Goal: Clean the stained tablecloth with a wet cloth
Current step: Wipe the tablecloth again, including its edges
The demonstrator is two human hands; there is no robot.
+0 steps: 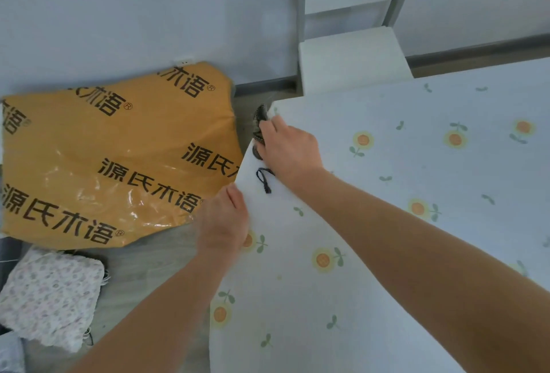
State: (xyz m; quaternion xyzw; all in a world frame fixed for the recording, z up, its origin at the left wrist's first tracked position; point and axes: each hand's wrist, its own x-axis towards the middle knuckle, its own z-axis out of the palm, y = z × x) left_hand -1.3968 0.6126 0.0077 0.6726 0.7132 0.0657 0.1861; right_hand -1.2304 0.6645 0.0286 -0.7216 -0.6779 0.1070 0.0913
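**Where the tablecloth turns its corner, both hands are busy**

While my right hand (287, 149) sits on the far left corner of the tablecloth (387, 164), its fingers are curled over a dark, netted cloth (259, 115) and hold it against the tablecloth's edge. Only a bit of the cloth shows past my knuckles, so I cannot tell how much of it is bunched under my palm. A thin dark cord (264, 179) lies looped on the tablecloth, touching the near side of that hand.

My left hand (223, 223) grips the tablecloth's left edge, a little nearer to me than the corner. Its fingers are folded round the hem and the thumb lies on top. Between the two hands the edge is pulled into a straight line.

The tablecloth is white with small orange flowers and green leaves. It spreads flat away to the right of my hands, and on the left it drops down over the side.

Left of the tablecloth, on the grey floor (154, 268), a big orange bag (119, 149) with black printed characters leans against the pale wall (119, 15). Nearer to me on that same side lies a folded bundle of flowered fabric (50, 292). Beyond the tablecloth's far corner stands a white block (351, 65).
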